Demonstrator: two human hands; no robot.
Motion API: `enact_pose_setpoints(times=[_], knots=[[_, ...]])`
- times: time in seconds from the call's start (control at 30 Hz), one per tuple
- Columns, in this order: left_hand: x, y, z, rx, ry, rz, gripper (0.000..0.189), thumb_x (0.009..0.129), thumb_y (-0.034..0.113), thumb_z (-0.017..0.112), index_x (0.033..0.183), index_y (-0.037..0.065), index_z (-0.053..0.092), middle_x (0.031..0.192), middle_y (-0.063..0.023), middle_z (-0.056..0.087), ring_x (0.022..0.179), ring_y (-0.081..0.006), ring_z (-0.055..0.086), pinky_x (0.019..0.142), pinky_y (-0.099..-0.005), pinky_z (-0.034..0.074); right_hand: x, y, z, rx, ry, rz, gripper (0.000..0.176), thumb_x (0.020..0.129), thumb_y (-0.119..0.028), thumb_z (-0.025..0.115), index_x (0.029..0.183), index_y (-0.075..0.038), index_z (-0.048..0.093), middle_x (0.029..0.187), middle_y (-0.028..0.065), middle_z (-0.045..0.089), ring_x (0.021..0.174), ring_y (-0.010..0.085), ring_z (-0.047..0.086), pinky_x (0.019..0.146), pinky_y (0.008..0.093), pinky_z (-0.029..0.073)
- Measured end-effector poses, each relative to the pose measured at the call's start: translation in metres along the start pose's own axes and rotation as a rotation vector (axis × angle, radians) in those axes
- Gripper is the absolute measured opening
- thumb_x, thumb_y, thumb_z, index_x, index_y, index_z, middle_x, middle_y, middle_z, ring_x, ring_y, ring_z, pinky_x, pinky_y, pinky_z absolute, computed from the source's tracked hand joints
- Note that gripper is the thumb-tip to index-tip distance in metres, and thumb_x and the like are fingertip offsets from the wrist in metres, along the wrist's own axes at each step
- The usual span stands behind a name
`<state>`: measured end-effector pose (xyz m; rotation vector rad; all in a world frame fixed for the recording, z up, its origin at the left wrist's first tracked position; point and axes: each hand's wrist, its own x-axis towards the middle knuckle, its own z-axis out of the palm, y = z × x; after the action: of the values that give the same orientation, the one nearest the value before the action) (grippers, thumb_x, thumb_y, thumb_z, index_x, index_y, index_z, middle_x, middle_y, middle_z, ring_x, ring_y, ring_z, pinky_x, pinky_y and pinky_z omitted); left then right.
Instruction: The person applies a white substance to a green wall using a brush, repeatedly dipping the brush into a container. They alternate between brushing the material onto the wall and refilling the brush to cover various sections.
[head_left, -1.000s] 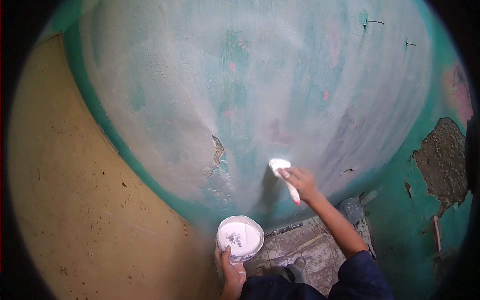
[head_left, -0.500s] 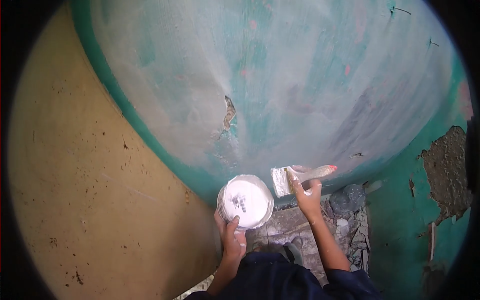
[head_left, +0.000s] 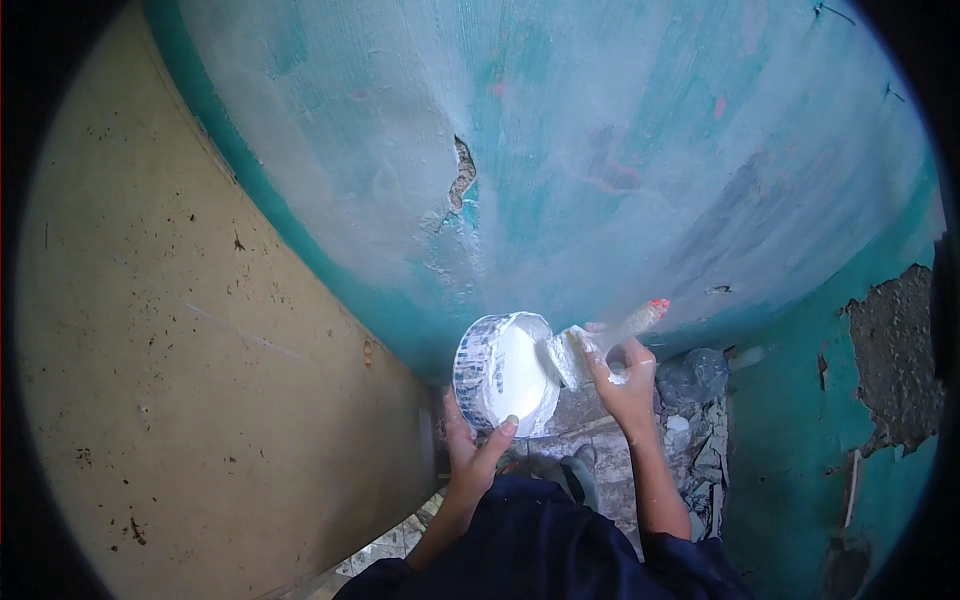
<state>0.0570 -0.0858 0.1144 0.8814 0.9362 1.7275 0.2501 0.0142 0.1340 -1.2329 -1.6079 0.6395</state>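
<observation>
My left hand (head_left: 477, 440) grips a round tub (head_left: 473, 375) from below, its thumb over the near rim. White paint or plaster coats the inside of the tub, which is tilted toward the right. In my right hand (head_left: 628, 385) is a wide paintbrush (head_left: 570, 356), its bristles caked in white. The bristle end is at the tub's right rim; whether it touches cannot be made out. The brush handle points up and right, with a reddish tip. Behind both hands rises a teal wall (head_left: 540, 200) streaked with whitish coating.
A chipped hole (head_left: 462, 178) marks the teal wall. To the left stands a tan, spotted panel (head_left: 220, 380). Bare patched plaster (head_left: 900, 350) shows on the right wall. Rubble (head_left: 708, 455) and a grey rounded object (head_left: 693, 377) lie on the floor at right.
The tub has tipped from facing up to leaning right, showing its printed side. The brush has come closer to the tub's rim, its handle angled more upward.
</observation>
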Motion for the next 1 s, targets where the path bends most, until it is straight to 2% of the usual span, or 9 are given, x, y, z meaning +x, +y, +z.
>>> enact_pose_setpoints(times=[0.13, 0.33, 0.47, 0.57, 0.67, 0.73, 0.87, 0.93, 1.0], knots=[[-0.001, 0.009, 0.009, 0.063, -0.018, -0.019, 0.076, 0.083, 0.004, 0.07, 0.145, -0.004, 0.027, 0.132, -0.015, 0.05, 0.122, -0.021, 0.051, 0.106, -0.036, 0.039, 0.006, -0.023, -0.005, -0.15, -0.162, 0.021, 0.026, 0.08, -0.012, 0.07, 0.102, 0.001, 0.069, 0.083, 0.0189, 0.067, 0.071, 0.0292, 0.065, 0.067, 0.0361, 0.05], [-0.004, 0.003, 0.008, 0.095, -0.056, -0.005, 0.077, 0.084, 0.007, 0.073, 0.145, -0.006, 0.026, 0.131, -0.0159, 0.049, 0.122, -0.0211, 0.051, 0.106, -0.0352, 0.04, 0.002, -0.021, -0.002, -0.226, -0.222, -0.03, 0.026, 0.082, -0.017, 0.071, 0.101, 0.0, 0.069, 0.085, 0.0222, 0.069, 0.078, 0.0399, 0.067, 0.071, 0.0436, 0.05], [-0.006, -0.002, 0.01, 0.086, -0.033, 0.017, 0.076, 0.085, 0.008, 0.073, 0.144, -0.007, 0.027, 0.13, -0.016, 0.049, 0.121, -0.0209, 0.051, 0.105, -0.0351, 0.04, 0.003, -0.022, -0.006, -0.288, -0.304, 0.061, 0.029, 0.083, -0.021, 0.071, 0.098, 0.003, 0.068, 0.082, 0.0239, 0.067, 0.077, 0.0402, 0.067, 0.072, 0.043, 0.051], [-0.006, -0.005, 0.009, 0.076, -0.011, 0.033, 0.076, 0.085, 0.008, 0.073, 0.143, -0.007, 0.027, 0.13, -0.016, 0.049, 0.121, -0.0208, 0.051, 0.105, -0.0352, 0.04, 0.003, -0.026, -0.008, -0.249, -0.35, 0.147, 0.033, 0.085, -0.025, 0.071, 0.096, 0.005, 0.066, 0.08, 0.0249, 0.067, 0.076, 0.0389, 0.067, 0.072, 0.0423, 0.051], [-0.008, -0.009, 0.008, 0.087, 0.011, 0.042, 0.075, 0.085, 0.008, 0.073, 0.143, -0.007, 0.027, 0.13, -0.0161, 0.05, 0.12, -0.0209, 0.052, 0.104, -0.0354, 0.041, 0.002, -0.02, -0.008, -0.231, -0.389, 0.18, 0.036, 0.087, -0.028, 0.07, 0.094, 0.007, 0.066, 0.08, 0.0236, 0.069, 0.073, 0.0316, 0.068, 0.071, 0.0408, 0.05], [-0.008, -0.01, 0.01, 0.082, 0.027, 0.045, 0.075, 0.085, 0.008, 0.072, 0.143, -0.007, 0.027, 0.13, -0.0162, 0.05, 0.12, -0.021, 0.052, 0.104, -0.0354, 0.041, 0.002, -0.015, -0.01, -0.175, -0.444, 0.235, 0.036, 0.088, -0.029, 0.07, 0.092, 0.007, 0.067, 0.08, 0.0194, 0.07, 0.072, 0.0211, 0.066, 0.07, 0.0377, 0.049], [-0.009, -0.014, 0.01, 0.057, 0.069, 0.051, 0.075, 0.086, 0.008, 0.072, 0.144, -0.007, 0.027, 0.13, -0.0164, 0.05, 0.12, -0.0213, 0.052, 0.104, -0.0354, 0.041, -0.003, 0.004, -0.006, -0.069, -0.447, 0.273, 0.039, 0.085, -0.034, 0.071, 0.093, 0.005, 0.07, 0.074, 0.0147, 0.068, 0.065, 0.0206, 0.063, 0.064, 0.0373, 0.048], [-0.009, -0.018, 0.008, 0.078, 0.07, 0.061, 0.075, 0.086, 0.008, 0.072, 0.144, -0.007, 0.027, 0.13, -0.0165, 0.05, 0.12, -0.0214, 0.052, 0.104, -0.0355, 0.041, -0.004, 0.01, -0.005, 0.08, -0.499, 0.343, 0.037, 0.086, -0.031, 0.072, 0.091, 0.005, 0.07, 0.072, 0.0086, 0.067, 0.068, 0.0117, 0.059, 0.062, 0.0329, 0.046], [-0.009, -0.019, 0.007, 0.129, 0.065, 0.06, 0.076, 0.086, 0.008, 0.071, 0.145, -0.007, 0.026, 0.131, -0.0168, 0.049, 0.12, -0.0214, 0.052, 0.104, -0.0356, 0.041, -0.006, 0.016, -0.001, 0.139, -0.533, 0.396, 0.035, 0.088, -0.029, 0.071, 0.091, 0.005, 0.07, 0.073, 0.0064, 0.067, 0.069, 0.0096, 0.058, 0.062, 0.0311, 0.046]])
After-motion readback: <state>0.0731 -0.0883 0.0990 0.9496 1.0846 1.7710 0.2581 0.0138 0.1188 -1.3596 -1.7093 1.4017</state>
